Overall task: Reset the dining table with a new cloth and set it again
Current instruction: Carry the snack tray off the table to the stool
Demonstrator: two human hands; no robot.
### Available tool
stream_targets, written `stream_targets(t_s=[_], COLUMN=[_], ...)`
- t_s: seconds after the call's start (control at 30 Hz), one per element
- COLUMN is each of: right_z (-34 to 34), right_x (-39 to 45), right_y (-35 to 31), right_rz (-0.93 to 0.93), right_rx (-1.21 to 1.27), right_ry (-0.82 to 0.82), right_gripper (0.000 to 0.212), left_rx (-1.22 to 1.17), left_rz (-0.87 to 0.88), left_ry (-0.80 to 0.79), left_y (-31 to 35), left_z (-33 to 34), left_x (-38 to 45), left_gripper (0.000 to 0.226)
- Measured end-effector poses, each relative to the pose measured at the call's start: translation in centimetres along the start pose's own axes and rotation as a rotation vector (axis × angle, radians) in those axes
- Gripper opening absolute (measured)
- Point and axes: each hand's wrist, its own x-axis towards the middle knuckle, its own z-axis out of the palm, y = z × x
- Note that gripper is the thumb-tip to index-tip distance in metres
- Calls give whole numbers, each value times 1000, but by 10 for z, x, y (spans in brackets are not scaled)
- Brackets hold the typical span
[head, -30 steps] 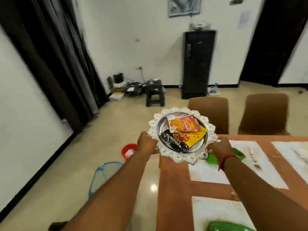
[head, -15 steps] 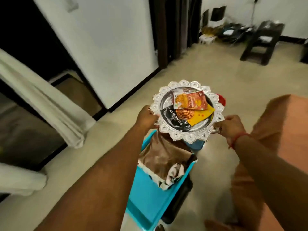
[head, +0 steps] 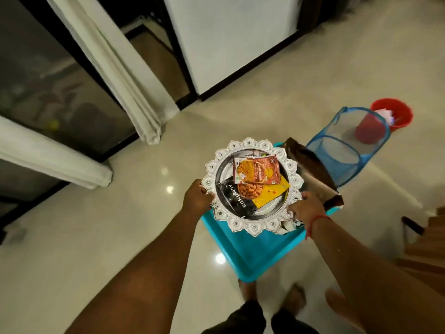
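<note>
Head view: left hand [head: 196,197] and right hand [head: 305,208] gripping silver tray [head: 295,168] by its rim. Carried off the counter, now held over blue stool [head: 252,256]. Clearing going well.

The round silver metal tray [head: 252,226] has a scalloped, leaf-embossed rim. On it lie a black packet lettered "ALMONDS" in white [head: 237,201], an orange-and-maroon snack packet [head: 257,170] and a yellow packet [head: 272,194]. The square plastic stool [head: 252,251] is turquoise, the mesh hamper [head: 346,150] blue, the far bucket [head: 395,114] red.
</note>
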Motion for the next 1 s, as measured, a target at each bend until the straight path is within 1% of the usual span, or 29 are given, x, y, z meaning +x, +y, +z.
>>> stream_targets(t_s=[0.1,0.17,0.27,0.37,0.5,0.6,0.7,0.8,1.0], right_z=[29,45,64,77,87,90,87,86,90], right_x=[5,10,8,4,3,2,4,6,7], right_y=[20,35,49,63,76,81,88,94,96], right_rz=[9,28,40,40,23,17,27,29,14], right_rx=[-83,-141,-202,-241,-282,-286,-305,-308,-325], right_ry=[-12,-37,-36,-39,-35,-21,-21,-32,-20], right_gripper=[49,56,45,45,44,49,52,55,48], left_rx=[130,134,133,173,266,296,315,371,472], left_rz=[-23,-73,-155,-220,-265,-273,-277,-288,-313], left_ry=[50,60,97,108,107,99,70,58,53], left_y=[-56,-72,-85,-111,-154,-157,-144,-137,-136], left_z=[-5,-8,-9,-11,-8,-1,4,10,15], left_x=[19,11,-4,-9,5,4,-5,-9,-8], left_gripper=[32,34,33,28,32,34,38,37,43])
